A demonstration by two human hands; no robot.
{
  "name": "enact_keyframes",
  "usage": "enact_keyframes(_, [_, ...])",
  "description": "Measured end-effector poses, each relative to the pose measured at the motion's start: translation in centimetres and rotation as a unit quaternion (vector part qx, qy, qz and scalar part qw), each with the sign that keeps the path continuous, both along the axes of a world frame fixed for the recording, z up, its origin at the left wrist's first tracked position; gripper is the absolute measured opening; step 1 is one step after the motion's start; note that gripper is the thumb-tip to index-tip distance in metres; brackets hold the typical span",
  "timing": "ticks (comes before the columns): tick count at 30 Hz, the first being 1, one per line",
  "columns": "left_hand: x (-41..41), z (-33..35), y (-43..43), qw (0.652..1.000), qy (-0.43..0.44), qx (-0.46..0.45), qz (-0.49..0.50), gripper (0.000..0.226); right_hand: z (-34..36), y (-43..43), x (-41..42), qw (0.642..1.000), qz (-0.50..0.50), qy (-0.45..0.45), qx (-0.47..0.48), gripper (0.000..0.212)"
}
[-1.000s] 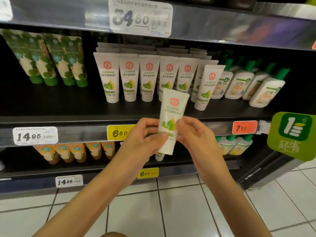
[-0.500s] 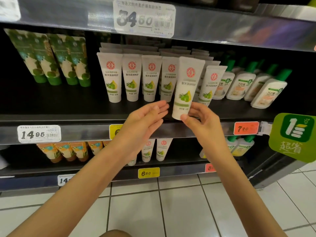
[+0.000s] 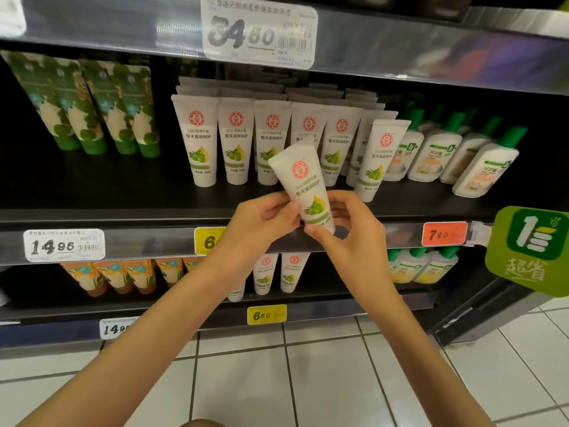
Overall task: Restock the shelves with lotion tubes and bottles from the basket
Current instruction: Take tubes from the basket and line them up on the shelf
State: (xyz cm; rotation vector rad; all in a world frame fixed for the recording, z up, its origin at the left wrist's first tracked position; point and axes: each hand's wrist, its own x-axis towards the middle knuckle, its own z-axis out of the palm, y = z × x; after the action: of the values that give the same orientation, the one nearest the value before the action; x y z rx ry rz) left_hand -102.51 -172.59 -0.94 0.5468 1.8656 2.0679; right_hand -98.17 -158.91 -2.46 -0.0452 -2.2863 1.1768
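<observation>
At the shelf lip [image 3: 147, 241], left hand [image 3: 261, 221] and right hand [image 3: 349, 234] pinch a tilted lotion tube [image 3: 303, 186] that, shoved in crooked, could topple the standing tubes [image 3: 237, 140].

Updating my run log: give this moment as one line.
left hand: grips tube | right hand: grips tube | tube: tilted, not on shelf

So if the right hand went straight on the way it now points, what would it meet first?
Probably the front row of white tubes on the middle shelf, behind the tilted tube the right hand grips. Depth is unclear; the shelf lip could come first.
</observation>
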Motion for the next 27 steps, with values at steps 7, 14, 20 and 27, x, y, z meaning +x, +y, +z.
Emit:
enact_keyframes(7, [0.5, -1.5, -2.9, 0.994, -0.086, 0.064, 0.030, 0.025, -0.3, 1.8, -4.1, 0.989, -0.113, 0.031, -0.087, 0.037])
enact_keyframes(14, [2.2, -3.0, -4.3, 0.990, -0.122, 0.069, 0.032, 0.024, -1.0, 1.8, -5.9, 0.980, -0.187, 0.032, -0.060, 0.040])
enact_keyframes(20, [2.5, -2.7, -4.7, 0.989, -0.124, 0.064, 0.042, 0.025, -1.7, 1.7, -6.1, 0.972, -0.230, 0.016, -0.043, 0.037])
enact_keyframes(27, [2.5, -3.0, -5.5, 0.987, -0.136, 0.055, 0.070, 0.024, -1.9, 1.4, -6.5, 0.964, -0.259, 0.026, -0.048, 0.037])
